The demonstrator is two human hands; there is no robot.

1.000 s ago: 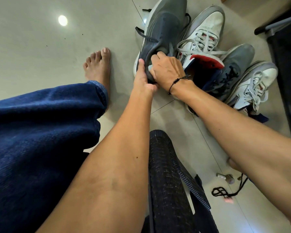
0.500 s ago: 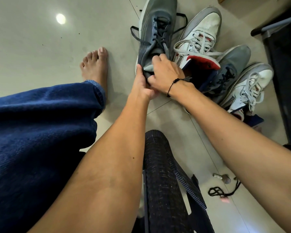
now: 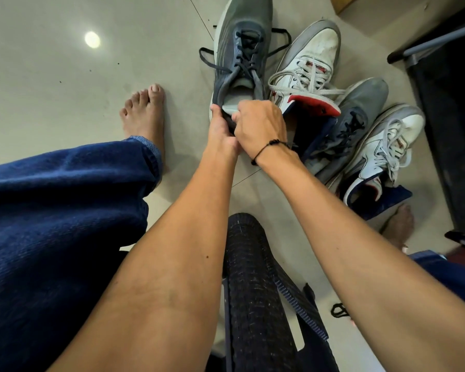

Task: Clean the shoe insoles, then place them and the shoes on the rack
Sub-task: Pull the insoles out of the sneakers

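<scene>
Both hands are working at the heel of the grey shoe [image 3: 240, 49] on the floor [image 3: 51, 76]: the left hand [image 3: 222, 128] is gripping the heel collar, the right hand [image 3: 261, 124] is pinching the pale insole [image 3: 232, 104] lying inside it.

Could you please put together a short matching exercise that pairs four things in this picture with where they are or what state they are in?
Things:
1. grey sneaker
2. left hand
3. black bracelet
4. bare foot

Places or states:
A. on the right wrist
B. flat on the tiled floor, left of the shoes
C. grips the heel of the grey sneaker
D. laced, toe pointing away from the person

Pairs: 1-D, 2-C, 3-A, 4-B
</scene>
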